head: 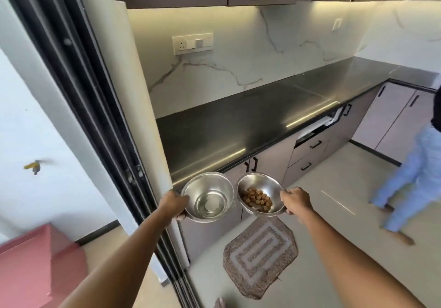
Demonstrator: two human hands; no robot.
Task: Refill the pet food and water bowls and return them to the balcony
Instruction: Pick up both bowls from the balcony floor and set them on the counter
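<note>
My left hand [173,204] grips the left rim of a steel water bowl [208,196] with clear water in its bottom. My right hand [296,201] grips the right rim of a second steel bowl [260,194] that holds a small heap of brown pet food pieces [256,200]. Both bowls are held side by side in the air, almost touching, in front of the corner of the dark kitchen counter [238,126].
A dark sliding door frame [95,107] runs down the left, with a pink box [35,269] on the floor beyond it. A patterned mat [260,257] lies below the bowls. Another person in light blue trousers [415,174] stands at the right by the cabinets.
</note>
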